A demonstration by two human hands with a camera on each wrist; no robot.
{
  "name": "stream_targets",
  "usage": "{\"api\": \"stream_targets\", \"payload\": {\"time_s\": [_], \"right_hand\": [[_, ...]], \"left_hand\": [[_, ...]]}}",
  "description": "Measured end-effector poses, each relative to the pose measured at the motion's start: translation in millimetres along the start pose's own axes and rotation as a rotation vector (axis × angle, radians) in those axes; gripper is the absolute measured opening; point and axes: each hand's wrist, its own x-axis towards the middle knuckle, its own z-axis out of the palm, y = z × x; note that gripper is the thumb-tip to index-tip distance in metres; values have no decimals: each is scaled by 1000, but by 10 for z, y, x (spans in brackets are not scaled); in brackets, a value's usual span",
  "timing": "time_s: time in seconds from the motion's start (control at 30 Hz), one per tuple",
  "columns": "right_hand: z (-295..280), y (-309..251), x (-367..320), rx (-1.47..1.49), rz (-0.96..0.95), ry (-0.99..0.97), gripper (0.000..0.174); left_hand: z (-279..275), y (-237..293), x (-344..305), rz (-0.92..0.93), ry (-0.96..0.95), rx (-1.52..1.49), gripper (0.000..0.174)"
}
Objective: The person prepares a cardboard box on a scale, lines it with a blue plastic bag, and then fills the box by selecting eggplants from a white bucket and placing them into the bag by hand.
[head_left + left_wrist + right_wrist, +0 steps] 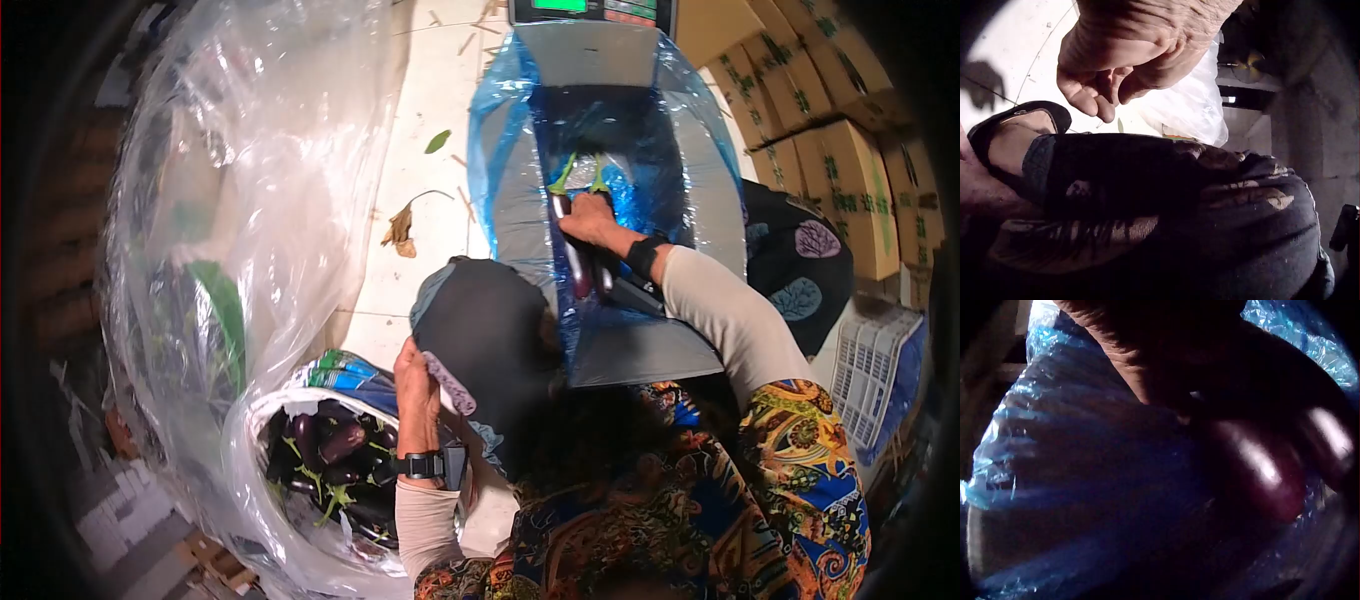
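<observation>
A gripping right hand (590,220), a loose left hand (415,385)

The person's right arm (745,315) reaches forward and inward, bent at the elbow, its forearm crossing the near right edge of the blue bag (715,190). The right hand sits between the bag's left and right edges, back uppermost, fingers curled in a grip; the right wrist view shows it mostly in shadow. The left arm (430,525) points forward, well apart from the bag's left edge, with the left hand just beside the bent left knee (480,330). Its fingers (1085,100) are loosely bent, the thumb near them, holding nothing. Pale sleeves end near both wrists.
</observation>
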Motion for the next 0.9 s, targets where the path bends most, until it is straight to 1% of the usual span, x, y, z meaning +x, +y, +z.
{"api": "stream_targets", "payload": {"time_s": [0.03,0.07,0.1,0.13,0.17,0.2,0.23,0.27,0.3,0.37,0.43,0.47,0.53,0.57,0.6,0.63,0.67,0.73,0.77,0.8,0.83,0.87,0.9], "right_hand": [[-4,9,-8,-32,-9,10,48],[-23,26,9,-66,-65,11,48],[-20,24,38,-103,-127,2,48],[-2,-9,52,-81,-140,-2,48],[11,-18,74,-60,-112,-27,47],[34,-29,67,-33,-134,-44,46],[5,22,65,-7,-134,-45,46],[36,12,104,-92,-105,2,45],[96,54,172,-129,-134,9,46],[29,-27,10,-89,-62,20,45],[-48,-54,-61,-95,-42,15,45],[-70,-25,-18,-96,-54,-41,49],[-145,-69,8,-233,-107,-91,53],[-94,18,96,-207,-149,-74,53],[-365,-200,-223,-10,-114,-193,43],[-18,223,256,-91,-179,-68,53],[-242,94,97,-44,-136,-164,49],[-331,205,134,-107,-452,-94,43],[-374,258,164,-145,-606,-44,39],[-444,294,212,-64,-573,-115,32],[-579,274,166,-92,-563,-165,26],[-614,393,311,-164,-721,-143,26],[-635,386,290,-154,-765,-112,25]], "left_hand": [[0,-54,3,43,-66,11,32],[-6,-115,-17,63,-154,12,32],[-4,-186,-83,47,-95,-96,26],[-77,-190,-134,17,-51,4,23],[-86,-179,-145,-5,-5,107,19],[289,105,-437,-31,79,54,14],[233,83,-427,-48,103,33,14],[155,17,-383,-70,106,17,14],[110,-30,-354,-41,79,24,14],[2,-110,-320,43,14,9,15],[-123,-179,-306,66,-46,-38,18],[-118,-212,-282,59,-69,-25,19],[-306,-210,-387,53,-49,2,22],[-338,-199,-423,85,-33,65,25],[-371,-191,-454,74,-23,75,26],[-345,-178,-547,93,10,63,26],[-416,-213,-596,142,-61,42,31],[-449,-231,-706,105,-54,4,33],[-573,-402,-686,158,-103,-111,35],[-601,-408,-773,159,-114,-133,36],[-539,-470,-799,151,-115,-113,36],[-569,-483,-868,167,-100,-58,34],[-567,-460,-961,179,-93,-2,33]]}}
